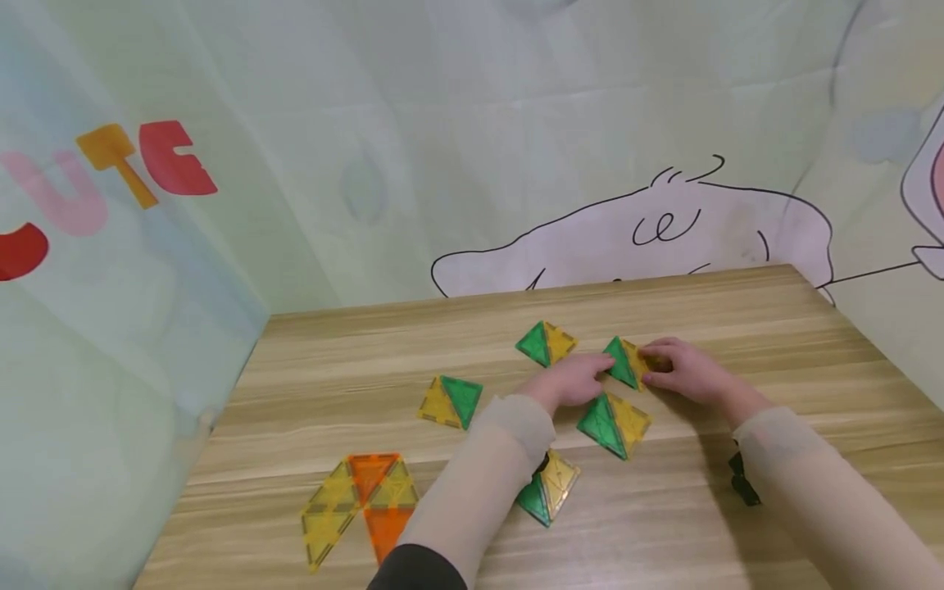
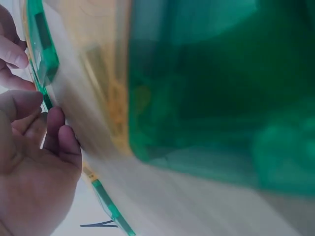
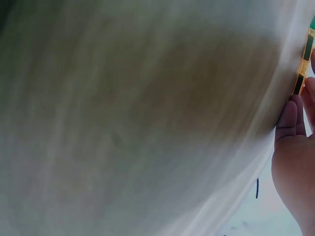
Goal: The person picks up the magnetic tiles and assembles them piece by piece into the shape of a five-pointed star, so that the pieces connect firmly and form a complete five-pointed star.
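In the head view, my left hand point(image 1: 571, 379) is at the left edge of a green triangle tile point(image 1: 620, 360), its thumb and index finger at the edge. From the other side my right hand point(image 1: 684, 370) grips the joined yellow triangle tile point(image 1: 637, 360) between thumb and index finger. The two tiles lie edge to edge as a diamond. The left wrist view has my left hand point(image 2: 42, 162) with fingertips at the green piece. In the right wrist view, my right hand point(image 3: 295, 147) reaches the yellow tile's edge point(image 3: 304, 61).
Several other green-and-yellow diamonds lie around the hands: a rear one point(image 1: 546, 343), a left one point(image 1: 451, 401) and a nearer one point(image 1: 614, 424). A group of yellow and orange triangles point(image 1: 374, 475) sits at the front left of the wooden table point(image 1: 295, 385). Dark pieces point(image 1: 743, 479) lie beside the right sleeve.
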The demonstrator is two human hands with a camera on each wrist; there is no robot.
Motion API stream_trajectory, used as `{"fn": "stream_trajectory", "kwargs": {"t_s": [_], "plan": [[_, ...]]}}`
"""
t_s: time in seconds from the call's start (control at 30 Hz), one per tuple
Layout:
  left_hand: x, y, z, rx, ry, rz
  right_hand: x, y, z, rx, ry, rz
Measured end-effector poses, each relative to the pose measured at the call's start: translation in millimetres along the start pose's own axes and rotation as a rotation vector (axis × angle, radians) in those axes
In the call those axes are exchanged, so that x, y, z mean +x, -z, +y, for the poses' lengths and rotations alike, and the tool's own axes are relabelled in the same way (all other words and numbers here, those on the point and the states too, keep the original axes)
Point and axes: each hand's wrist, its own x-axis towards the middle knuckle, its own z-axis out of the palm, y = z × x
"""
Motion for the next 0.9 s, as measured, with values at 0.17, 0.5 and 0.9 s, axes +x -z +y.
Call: {"fn": "stream_trajectory", "kwargs": {"t_s": [0.17, 0.5, 0.9], "plan": [[0.1, 1.7, -1.0, 0.027, -0.008, -0.02, 2.0, -0.3, -0.2, 0.016, 0.004, -0.007], [-2.9, 1.9, -2.1, -0.019, -0.007, -0.036, 2.2, -3.0, 1.7, 0.023, -0.005, -0.018], [-7.2, 3.5, -6.5, -0.056, -0.015, 0.077, -1.4, 0.1, -2.0, 0.099, -0.039, -0.006]]}}
